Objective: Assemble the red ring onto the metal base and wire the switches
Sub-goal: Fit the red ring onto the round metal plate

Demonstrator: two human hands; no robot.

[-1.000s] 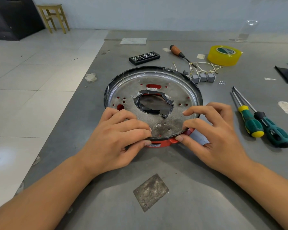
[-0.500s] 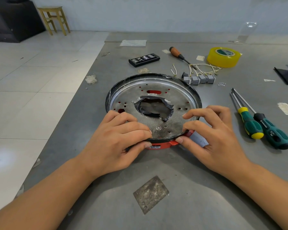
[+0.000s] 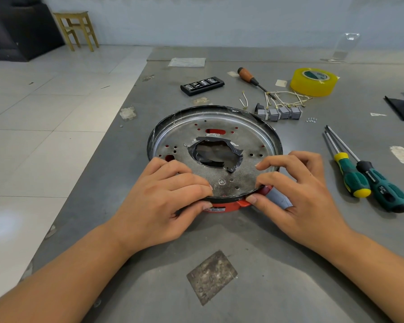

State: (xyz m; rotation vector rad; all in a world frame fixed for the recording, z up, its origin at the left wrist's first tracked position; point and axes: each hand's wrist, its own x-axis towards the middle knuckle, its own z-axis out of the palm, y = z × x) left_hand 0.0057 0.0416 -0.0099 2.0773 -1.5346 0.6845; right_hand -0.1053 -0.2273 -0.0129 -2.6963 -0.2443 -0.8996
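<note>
A round metal base (image 3: 240, 141) with a taped centre hole lies flat on the grey table. The red ring (image 3: 224, 206) sits under it; only its near edge shows, plus red through the base's holes. My left hand (image 3: 159, 201) grips the near left rim, fingers on top and thumb against the red ring. My right hand (image 3: 296, 190) pinches the near right rim, thumb on the red ring. Several grey switches (image 3: 278, 113) with pale wires (image 3: 285, 99) lie behind the base.
Two green-handled screwdrivers (image 3: 369, 176) lie to the right. At the back are a yellow tape roll (image 3: 314, 81), a wooden-handled screwdriver (image 3: 250, 78), a black bit case (image 3: 202, 85) and small screws (image 3: 311, 120). The table's left edge drops to a tiled floor. A metal patch (image 3: 211, 276) lies near me.
The base and ring appear a little further from me and lower in view as my head shifted. Both hands keep the same hold on the near rim.
</note>
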